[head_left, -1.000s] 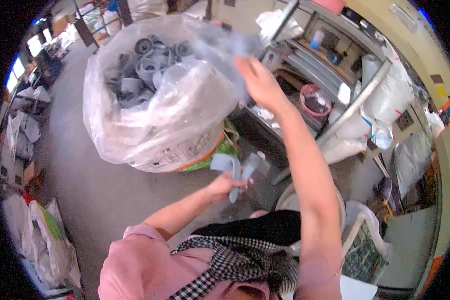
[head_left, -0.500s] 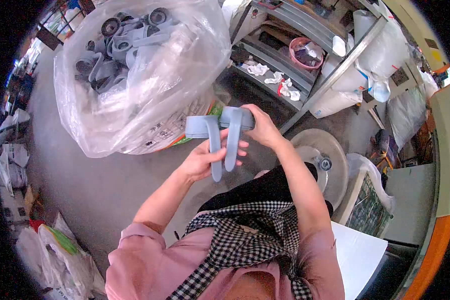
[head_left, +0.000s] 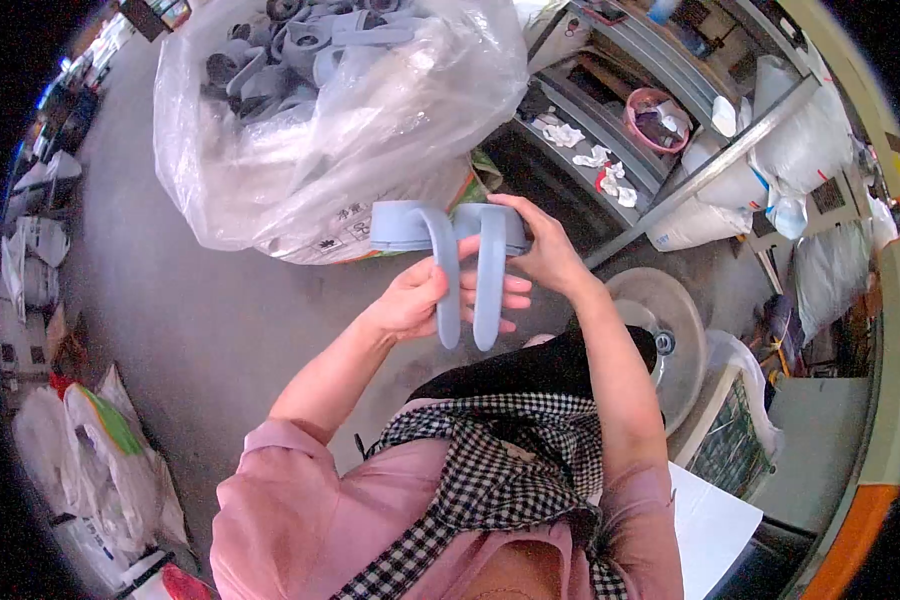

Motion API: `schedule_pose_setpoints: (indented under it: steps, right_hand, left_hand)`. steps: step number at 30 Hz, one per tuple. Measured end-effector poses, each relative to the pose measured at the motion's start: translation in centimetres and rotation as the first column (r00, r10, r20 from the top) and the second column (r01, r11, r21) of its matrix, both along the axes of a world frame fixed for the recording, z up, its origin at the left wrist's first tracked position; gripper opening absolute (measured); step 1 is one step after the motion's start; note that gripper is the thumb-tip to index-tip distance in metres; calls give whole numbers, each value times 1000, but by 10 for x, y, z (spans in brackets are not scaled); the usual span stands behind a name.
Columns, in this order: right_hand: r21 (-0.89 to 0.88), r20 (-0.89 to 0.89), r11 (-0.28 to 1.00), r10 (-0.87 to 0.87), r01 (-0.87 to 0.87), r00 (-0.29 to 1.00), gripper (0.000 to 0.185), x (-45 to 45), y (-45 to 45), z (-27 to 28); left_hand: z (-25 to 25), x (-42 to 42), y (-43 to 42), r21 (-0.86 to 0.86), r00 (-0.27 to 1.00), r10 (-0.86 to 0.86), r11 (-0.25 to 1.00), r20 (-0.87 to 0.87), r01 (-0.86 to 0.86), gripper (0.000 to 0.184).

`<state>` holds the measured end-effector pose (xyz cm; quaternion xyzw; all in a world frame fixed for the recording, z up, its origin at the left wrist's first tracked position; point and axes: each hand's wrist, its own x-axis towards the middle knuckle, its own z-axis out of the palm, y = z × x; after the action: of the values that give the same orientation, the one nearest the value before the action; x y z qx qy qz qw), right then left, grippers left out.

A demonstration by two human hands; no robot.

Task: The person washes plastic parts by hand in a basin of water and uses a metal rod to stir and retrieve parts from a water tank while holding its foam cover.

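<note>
Two matching grey-blue plastic parts are held side by side before me, each with a round, cup-like head and a long flat handle pointing down. My left hand grips the left plastic part by its handle, thumb in front. Its other fingers stretch out behind the right plastic part. My right hand is closed around the right part's head, fingers over the top and outer side. The two heads sit nearly level, close together. Where the left fingertips touch the right handle from behind is hidden.
A big clear plastic bag full of similar grey parts stands ahead on the floor. To its right is a metal shelf with a pink basket and white scraps. A round stool is by my right side; bags lie at left.
The view has shifted, so the bag and shelf appear higher and farther right. The two parts have turned slightly, their handles now more upright and their heads more level.
</note>
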<state>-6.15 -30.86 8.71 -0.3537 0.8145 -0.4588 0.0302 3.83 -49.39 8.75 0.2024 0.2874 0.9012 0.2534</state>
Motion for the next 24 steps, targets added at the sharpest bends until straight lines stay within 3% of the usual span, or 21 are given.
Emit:
schedule_pose_setpoints:
  steps: [2,4,11,24]
  right_hand:
    - [1,50,1000,5,-5,999,69,5,-2,4]
    - [21,-3,1000,-4,4,1000,70,9,-2,10]
    - [89,-76,993,-76,82,994,74,21,7,25]
    - [100,-92,992,-66,75,994,74,23,8,27]
  left_hand:
    - [0,4,-1,0,1000,-22,1000,-10,22,83]
    - [0,5,-2,98,993,-78,993,90,69,85]
    - [6,12,-2,105,990,-105,990,91,95,87]
    - [6,14,-2,119,990,-110,988,93,98,88]
